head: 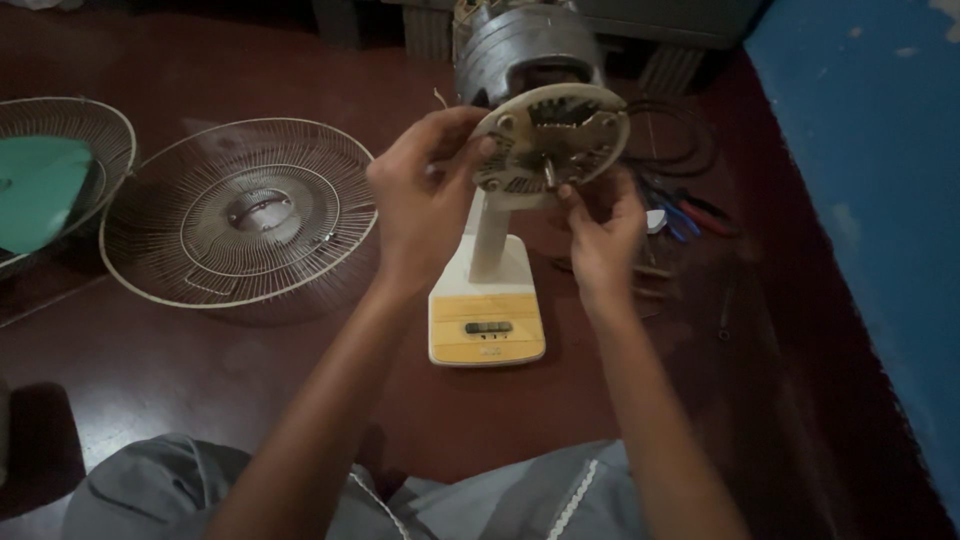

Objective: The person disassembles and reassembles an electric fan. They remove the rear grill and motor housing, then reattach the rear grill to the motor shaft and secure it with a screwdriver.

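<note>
A table fan stands stripped on the dark red floor, with its round cream motor front plate (552,140) facing me and the metal motor body (522,45) behind it. My left hand (425,195) grips the plate's left edge. My right hand (600,235) pinches the short shaft at the plate's lower middle from below. The fan's cream neck (490,235) runs down to a cream and yellow base (487,315) with a row of dark buttons.
A round wire fan guard (240,210) lies flat at the left. Another guard with a green blade (45,180) in it sits at the far left edge. Pliers and other hand tools (685,215) and a coiled black cord (670,130) lie right of the fan. A blue wall (870,200) rises at the right.
</note>
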